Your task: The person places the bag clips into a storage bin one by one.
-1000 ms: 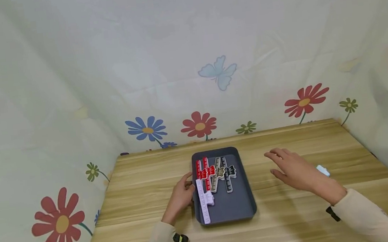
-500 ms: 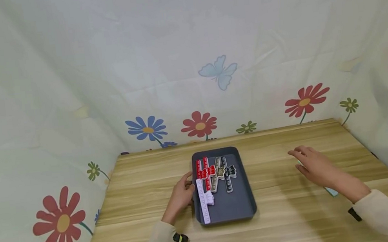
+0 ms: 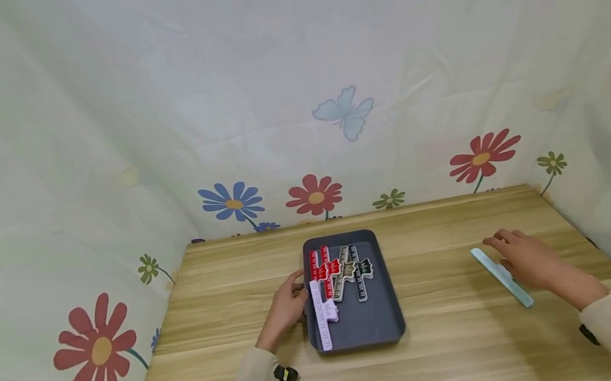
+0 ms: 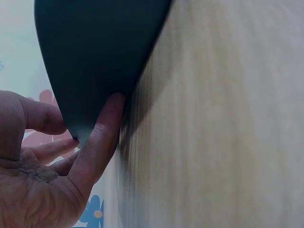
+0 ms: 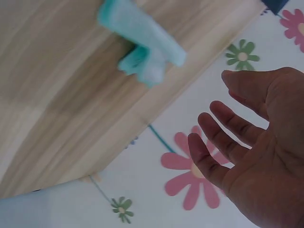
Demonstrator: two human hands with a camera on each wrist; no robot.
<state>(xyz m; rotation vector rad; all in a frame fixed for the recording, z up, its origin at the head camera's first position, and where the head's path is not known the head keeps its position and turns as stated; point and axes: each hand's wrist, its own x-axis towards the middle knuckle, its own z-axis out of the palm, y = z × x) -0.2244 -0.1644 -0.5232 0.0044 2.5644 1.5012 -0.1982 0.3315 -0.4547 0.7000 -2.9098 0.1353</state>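
My left hand rests against the left wall of a dark grey tray. In the left wrist view its fairly straight fingers touch the tray's outer wall, low by the tabletop. Inside the tray lie two red clips, a gold-and-white clip, a black clip and a pale lilac clip, all long-barred. My right hand hovers over a light turquoise long-bar clip, fingers loosely bent and apart from it in the right wrist view.
A wooden table carries everything. Flower-printed cloth closes in the back and both sides. Each wrist wears a dark strap; the left one shows beside the sleeve.
My right hand has moved to the right, away from the tray's side, to the turquoise clip, whose bar has come into view. The left hand and tray stay in place.
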